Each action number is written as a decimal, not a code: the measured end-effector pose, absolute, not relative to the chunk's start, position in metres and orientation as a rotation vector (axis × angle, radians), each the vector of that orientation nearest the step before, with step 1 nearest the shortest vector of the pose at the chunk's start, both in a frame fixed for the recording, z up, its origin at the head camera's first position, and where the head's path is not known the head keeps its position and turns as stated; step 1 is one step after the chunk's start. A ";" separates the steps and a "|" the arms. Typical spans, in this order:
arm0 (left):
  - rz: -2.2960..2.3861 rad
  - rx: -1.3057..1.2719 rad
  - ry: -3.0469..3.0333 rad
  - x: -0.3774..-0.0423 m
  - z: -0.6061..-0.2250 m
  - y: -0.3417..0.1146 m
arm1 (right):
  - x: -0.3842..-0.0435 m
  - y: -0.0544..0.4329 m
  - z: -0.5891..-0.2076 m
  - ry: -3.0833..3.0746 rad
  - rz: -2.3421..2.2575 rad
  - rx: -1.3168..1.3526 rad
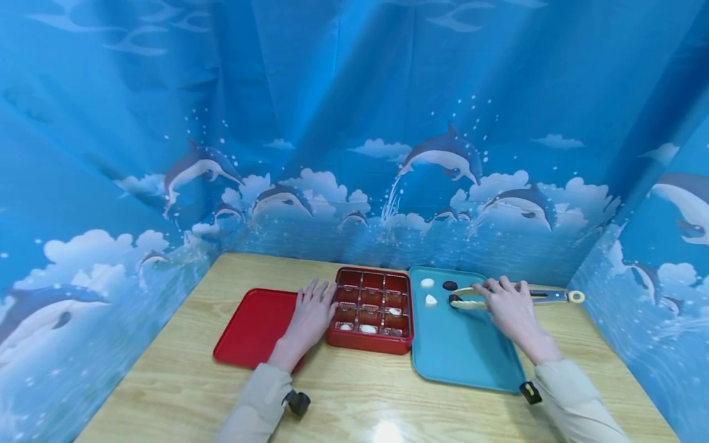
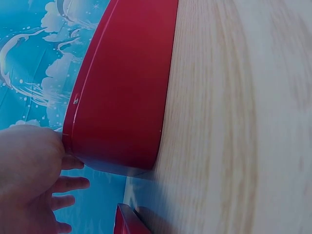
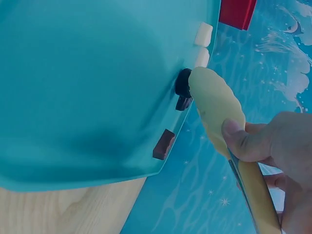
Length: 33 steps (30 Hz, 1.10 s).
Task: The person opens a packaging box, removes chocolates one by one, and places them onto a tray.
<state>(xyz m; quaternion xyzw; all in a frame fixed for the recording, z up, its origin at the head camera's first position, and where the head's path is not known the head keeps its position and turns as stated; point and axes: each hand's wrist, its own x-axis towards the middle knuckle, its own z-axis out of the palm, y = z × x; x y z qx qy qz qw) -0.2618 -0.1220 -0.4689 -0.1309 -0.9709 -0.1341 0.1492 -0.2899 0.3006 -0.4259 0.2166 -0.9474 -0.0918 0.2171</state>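
Observation:
In the head view, my right hand (image 1: 512, 311) grips a pair of tongs (image 1: 548, 296) with cream tips over the blue tray (image 1: 465, 357). The tips reach around a dark chocolate-like piece (image 1: 455, 298); in the right wrist view they overlap that piece (image 3: 183, 83). Another dark piece (image 1: 450, 285) and two white pieces (image 1: 427, 283) lie close by. My left hand (image 1: 310, 317) rests at the left side of the red box (image 1: 368, 343), fingers outstretched, thumb side at its rim. Several of the box's clear compartments hold white or dark pieces, mostly in the near rows.
A flat red lid or tray (image 1: 257, 326) lies left of the box, partly under my left forearm in view. A brown block-shaped piece (image 3: 164, 144) sits near the blue tray's edge. A dolphin-print curtain (image 1: 332, 154) surrounds the wooden table (image 1: 343, 394).

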 end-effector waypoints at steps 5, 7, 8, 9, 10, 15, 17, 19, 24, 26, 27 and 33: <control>-0.396 -0.376 -2.787 -0.260 -0.468 -0.122 | -0.291 0.300 -0.426 -2.638 -0.252 0.605; -0.388 -0.376 -2.785 -0.261 -0.469 -0.122 | -0.291 0.300 -0.427 -2.645 -0.238 0.601; -0.383 -0.375 -2.784 -0.261 -0.469 -0.122 | -0.291 0.300 -0.427 -2.649 -0.233 0.598; -0.378 -0.375 -2.783 -0.261 -0.469 -0.122 | -0.291 0.300 -0.428 -2.656 -0.228 0.597; -0.376 -0.374 -2.782 -0.262 -0.470 -0.123 | -0.291 0.300 -0.428 -2.665 -0.219 0.595; -0.379 -0.376 -2.790 -0.263 -0.470 -0.123 | -0.290 0.302 -0.431 -2.717 -0.179 0.577; -0.383 -0.375 -2.800 -0.263 -0.469 -0.122 | -0.290 0.303 -0.432 -2.731 -0.166 0.563; -0.383 -0.372 -2.805 -0.263 -0.469 -0.122 | -0.289 0.304 -0.433 -2.724 -0.149 0.554; -0.381 -0.367 -2.803 -0.262 -0.469 -0.121 | -0.284 0.303 -0.431 -2.649 -0.080 0.550; -0.379 -0.368 -2.802 -0.262 -0.470 -0.122 | -0.281 0.300 -0.430 -2.616 -0.063 0.556; -0.379 -0.368 -2.800 -0.263 -0.470 -0.122 | -0.279 0.298 -0.430 -2.599 -0.057 0.558; -0.367 -0.360 -2.793 -0.263 -0.471 -0.122 | -0.268 0.283 -0.425 -2.491 -0.037 0.584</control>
